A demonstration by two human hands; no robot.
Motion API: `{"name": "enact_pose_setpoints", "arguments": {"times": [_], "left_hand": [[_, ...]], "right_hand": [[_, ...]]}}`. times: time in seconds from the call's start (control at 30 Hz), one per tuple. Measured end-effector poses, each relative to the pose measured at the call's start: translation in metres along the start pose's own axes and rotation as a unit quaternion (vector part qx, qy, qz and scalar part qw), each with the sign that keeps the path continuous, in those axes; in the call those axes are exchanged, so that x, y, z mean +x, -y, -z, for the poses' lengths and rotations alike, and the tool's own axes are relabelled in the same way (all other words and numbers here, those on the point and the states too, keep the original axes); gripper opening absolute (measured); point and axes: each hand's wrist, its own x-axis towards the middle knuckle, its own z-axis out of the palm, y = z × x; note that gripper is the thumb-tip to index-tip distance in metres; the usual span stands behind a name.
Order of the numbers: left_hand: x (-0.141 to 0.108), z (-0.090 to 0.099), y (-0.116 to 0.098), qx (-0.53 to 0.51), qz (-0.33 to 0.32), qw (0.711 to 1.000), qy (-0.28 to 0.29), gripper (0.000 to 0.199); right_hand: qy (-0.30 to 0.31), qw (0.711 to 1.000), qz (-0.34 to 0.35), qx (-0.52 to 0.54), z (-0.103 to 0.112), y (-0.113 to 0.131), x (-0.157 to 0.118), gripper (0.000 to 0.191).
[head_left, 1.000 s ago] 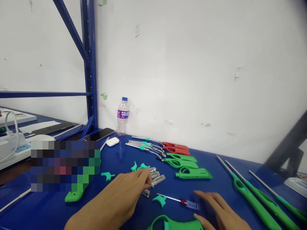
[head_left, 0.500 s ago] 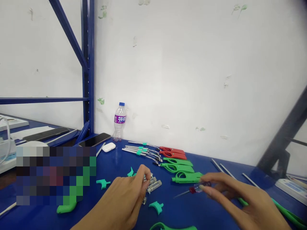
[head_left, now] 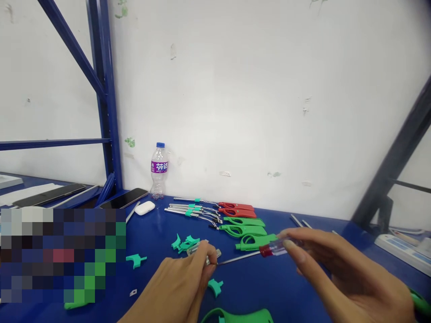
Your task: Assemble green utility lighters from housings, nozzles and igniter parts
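Observation:
My right hand (head_left: 340, 269) grips a screwdriver (head_left: 276, 247) by its clear handle with a red collar. The metal shaft points left, its tip meeting the fingertips of my left hand (head_left: 186, 280). That hand is closed in a pinch; whatever it holds is mostly hidden by the fingers. Clear plastic pieces (head_left: 193, 248) show just behind it. Teal trigger-shaped parts (head_left: 188, 243) lie beyond, with another teal part (head_left: 135, 260) to the left and one more (head_left: 215, 287) to the right. A green lighter casing (head_left: 251, 315) sits at the near edge of view.
Red casings (head_left: 237, 206) and green casings (head_left: 244, 230) lie in a row, wired to metal tubes (head_left: 182, 210). Behind stand a bottle (head_left: 159, 172), a white case (head_left: 144, 207) and a phone (head_left: 124, 198). A power strip (head_left: 404, 251) is at right; pixelation covers the left.
My right hand has brought the screwdriver left, so its tip now reaches my left fingers. The view has shifted somewhat to the right. A small white piece now shows left of my left forearm.

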Motion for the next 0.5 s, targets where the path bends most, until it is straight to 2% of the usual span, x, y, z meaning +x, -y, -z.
{"name": "enact_pose_setpoints", "arguments": {"times": [0.17,0.33,0.5], "left_hand": [[-0.003,0.009,-0.01,0.018,0.019,0.998,0.057,0.018],[-0.001,0.023,-0.026,0.029,0.081,0.994,0.074,0.018],[0.002,0.011,-0.01,0.028,0.026,0.994,0.098,0.022]], "right_hand": [[0.023,0.995,0.094,-0.038,0.004,-0.007,0.01,0.018],[0.028,0.993,0.11,-0.037,0.005,-0.009,0.01,0.016],[0.041,0.993,0.106,-0.024,0.003,-0.003,0.011,0.014]]}}
